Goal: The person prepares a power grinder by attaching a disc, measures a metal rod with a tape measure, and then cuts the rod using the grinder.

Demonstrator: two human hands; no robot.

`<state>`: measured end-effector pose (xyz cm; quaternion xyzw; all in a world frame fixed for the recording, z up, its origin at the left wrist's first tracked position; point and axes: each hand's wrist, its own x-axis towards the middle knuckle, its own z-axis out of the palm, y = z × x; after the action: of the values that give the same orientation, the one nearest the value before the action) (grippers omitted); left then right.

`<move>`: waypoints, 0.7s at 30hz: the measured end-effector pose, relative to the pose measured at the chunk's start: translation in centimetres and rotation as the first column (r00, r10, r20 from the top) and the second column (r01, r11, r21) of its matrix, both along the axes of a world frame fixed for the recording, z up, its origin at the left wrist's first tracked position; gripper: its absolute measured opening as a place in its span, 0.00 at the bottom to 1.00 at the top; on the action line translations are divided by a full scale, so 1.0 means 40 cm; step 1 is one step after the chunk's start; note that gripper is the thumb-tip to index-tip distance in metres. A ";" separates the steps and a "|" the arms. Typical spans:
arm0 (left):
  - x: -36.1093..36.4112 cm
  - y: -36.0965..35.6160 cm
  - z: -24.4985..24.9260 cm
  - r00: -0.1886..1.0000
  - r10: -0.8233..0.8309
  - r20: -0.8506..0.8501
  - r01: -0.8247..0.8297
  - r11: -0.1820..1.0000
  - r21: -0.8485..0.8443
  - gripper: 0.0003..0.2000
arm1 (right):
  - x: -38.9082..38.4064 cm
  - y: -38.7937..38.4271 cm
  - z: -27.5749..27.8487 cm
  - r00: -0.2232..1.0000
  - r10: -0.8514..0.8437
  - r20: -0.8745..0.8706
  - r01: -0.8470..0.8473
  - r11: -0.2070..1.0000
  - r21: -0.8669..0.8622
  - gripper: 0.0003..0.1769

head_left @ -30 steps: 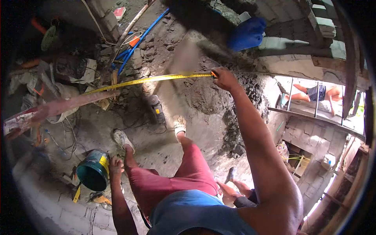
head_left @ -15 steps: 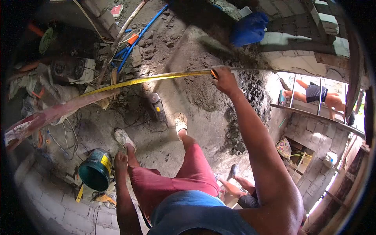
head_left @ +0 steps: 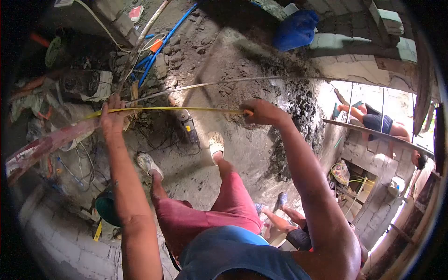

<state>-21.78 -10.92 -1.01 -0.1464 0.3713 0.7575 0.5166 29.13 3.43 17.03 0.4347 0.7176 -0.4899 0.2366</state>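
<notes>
A yellow measuring tape [head_left: 186,109] stretches between my hands. My right hand [head_left: 262,112] is closed round the tape's orange-and-black case, which shows only in part. At the left, my left hand [head_left: 113,116] is raised with its fingers spread, touching the tape near the end of a reddish-brown beam [head_left: 60,135]. Whether the fingers hold the tape is not clear; they look apart. Behind the tape a long thin rod [head_left: 224,81] runs across from the beam toward the right. Below the tape, an angle grinder [head_left: 188,128] stands on the floor.
A green bucket [head_left: 107,207] is partly behind my left forearm. Blue pipes [head_left: 165,44] lie on rubble, and a blue container [head_left: 296,30] rests at the back. One person [head_left: 378,122] is beyond the bars at right; another person's legs [head_left: 282,221] show beside me.
My left hand has risen from beside my leg to the tape. My right hand has come down and slightly nearer, bringing the tape away from the rod. The person beyond the bars has shifted.
</notes>
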 end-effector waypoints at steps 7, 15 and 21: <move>-0.045 -0.014 0.038 0.997 0.039 -0.067 -0.052 0.977 -0.208 0.16 | 0.221 -0.026 -0.138 0.965 -0.226 0.130 0.136 0.860 0.492 0.27; 0.111 0.000 0.067 0.994 -0.090 0.064 0.092 0.995 -0.024 0.15 | 0.209 -0.158 -0.112 0.979 -0.196 0.058 0.169 0.935 0.311 0.31; 0.136 0.001 0.036 0.995 -0.030 0.091 0.041 0.992 -0.118 0.13 | 0.247 -0.177 -0.080 0.976 -0.202 0.086 0.171 0.945 0.278 0.33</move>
<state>-16.36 -10.87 0.42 -0.2042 0.3949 0.7173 0.5365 39.03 -3.67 13.85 0.5559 0.7186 -0.3826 0.1680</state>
